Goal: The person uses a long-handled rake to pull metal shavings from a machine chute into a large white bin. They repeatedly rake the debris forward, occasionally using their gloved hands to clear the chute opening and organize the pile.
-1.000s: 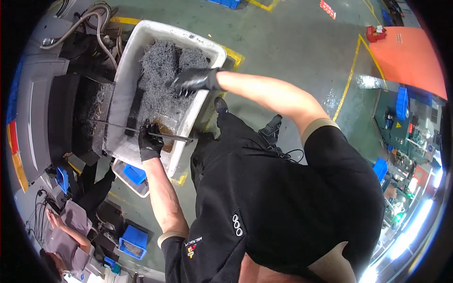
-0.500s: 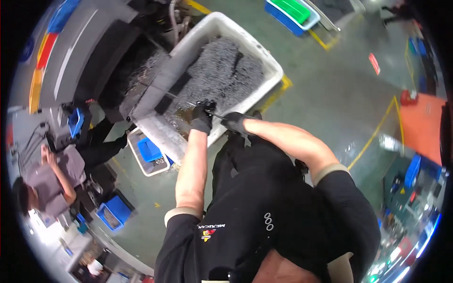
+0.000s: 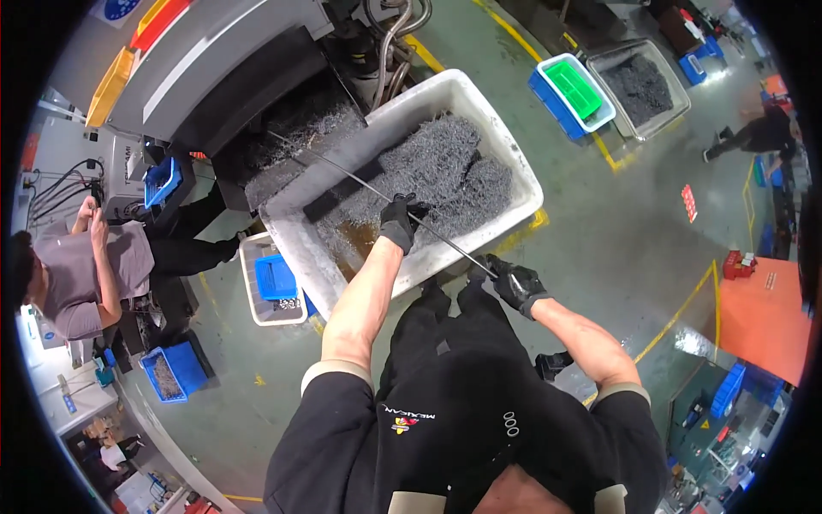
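Observation:
A long, thin metal rod runs slantwise over a big white tub. My left hand, in a black glove, is closed round the rod's middle above the tub. Further right, past the tub's near rim, my right hand, also in a black glove, grips the rod's near end. The far end reaches among metal shavings at the dark mouth of a machine. Tangled grey metal shavings heap up in the tub, with brownish liquid in its near left part.
Left of the tub, a pale bin holds a blue basket. A person sits at the left; another is at the far right. A blue bin with a green basket and a shavings-filled tub stand at the back.
My right hand has moved right and nearer to me, away from my left hand. More of the rod shows between them, and it slants more steeply. The whole view has shifted.

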The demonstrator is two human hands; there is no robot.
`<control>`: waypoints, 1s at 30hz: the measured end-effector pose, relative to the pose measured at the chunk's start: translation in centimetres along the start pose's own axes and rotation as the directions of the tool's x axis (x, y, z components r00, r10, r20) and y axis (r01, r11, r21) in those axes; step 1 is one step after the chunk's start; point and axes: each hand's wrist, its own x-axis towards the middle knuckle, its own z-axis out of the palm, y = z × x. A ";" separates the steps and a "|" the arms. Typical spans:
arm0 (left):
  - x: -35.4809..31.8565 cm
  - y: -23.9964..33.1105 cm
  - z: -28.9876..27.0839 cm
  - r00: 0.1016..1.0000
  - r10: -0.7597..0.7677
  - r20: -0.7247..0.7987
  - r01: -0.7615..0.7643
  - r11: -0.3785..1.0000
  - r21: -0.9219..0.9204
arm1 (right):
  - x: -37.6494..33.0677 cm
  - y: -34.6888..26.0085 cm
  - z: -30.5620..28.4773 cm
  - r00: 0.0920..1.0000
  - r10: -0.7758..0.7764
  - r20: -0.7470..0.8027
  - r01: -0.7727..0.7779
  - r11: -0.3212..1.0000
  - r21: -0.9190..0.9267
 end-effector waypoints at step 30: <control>-8.2 -15.0 10.3 0.966 -0.194 0.170 0.112 0.908 0.404 | -22.5 18.3 1.1 0.959 0.056 -0.277 -0.051 0.998 0.025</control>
